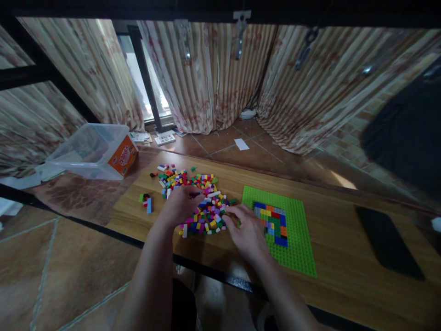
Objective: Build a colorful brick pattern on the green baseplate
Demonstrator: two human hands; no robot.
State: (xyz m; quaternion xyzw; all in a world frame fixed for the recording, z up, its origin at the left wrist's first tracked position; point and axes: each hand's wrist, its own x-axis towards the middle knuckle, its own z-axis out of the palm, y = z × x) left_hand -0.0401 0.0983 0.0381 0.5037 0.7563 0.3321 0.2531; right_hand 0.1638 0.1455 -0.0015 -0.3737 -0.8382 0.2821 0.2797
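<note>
A loose heap of small colourful toy building bricks [211, 220] lies on the wooden table. Over the middle of the heap is my left hand [181, 206], its fingers curled and thumb close to the forefinger; whatever sits between them is too small to make out. My right hand [247, 230] reaches to the heap's right edge, thumb and forefinger drawn together among the bricks, with any held piece unclear. Beside it lies a green baseplate [298, 230], bearing a flat patch of blue, red, orange, yellow and green bricks [277, 223]. My right hand covers part of the baseplate's left side.
A few bricks [149, 205] sit apart on the left of the table [330, 248]. A black flat slab [389, 241] lies at the right. On the floor stands a clear plastic bin [93, 154] with an orange label. Metal clips [239, 39] hang from a bar above.
</note>
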